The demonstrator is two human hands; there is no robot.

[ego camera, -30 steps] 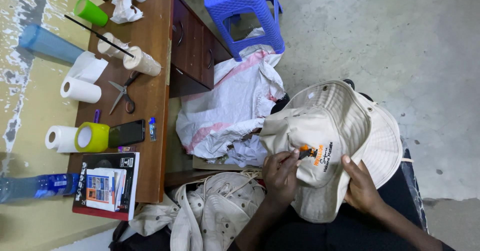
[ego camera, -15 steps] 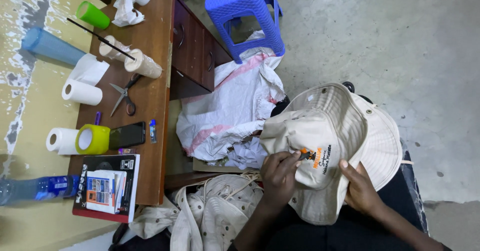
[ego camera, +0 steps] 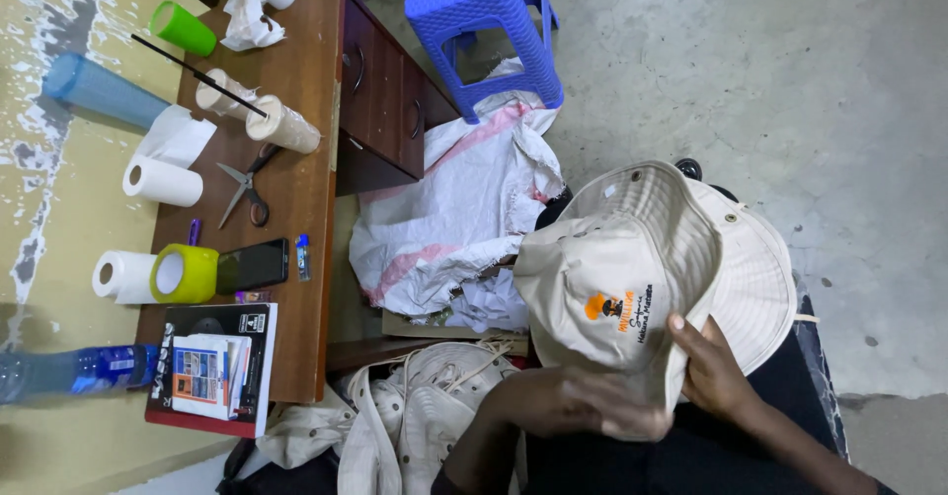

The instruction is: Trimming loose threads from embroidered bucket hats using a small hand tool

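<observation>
Both hands, left (ego camera: 583, 401) and right (ego camera: 713, 369), grip the beige hat (ego camera: 642, 258) between them.

We see open concrete floor (ego camera: 770, 80) to the right of the hat (ego camera: 642, 268); the white sack (ego camera: 464, 219), blue stool (ego camera: 484, 21) and wooden desk (ego camera: 296, 199) crowd its left.

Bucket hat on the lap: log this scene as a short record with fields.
held item: beige bucket hat with an orange and black emblem on its crown
right hand: right hand grips the hat's brim near the emblem
left hand: left hand lies on the hat's lower edge; blurred, so the grip is unclear
beside the lap: more beige hats in a heap
floor: white and pink sack, blue plastic stool
wooden desk: scissors, black phone, paper rolls, yellow-green tape roll, book
</observation>
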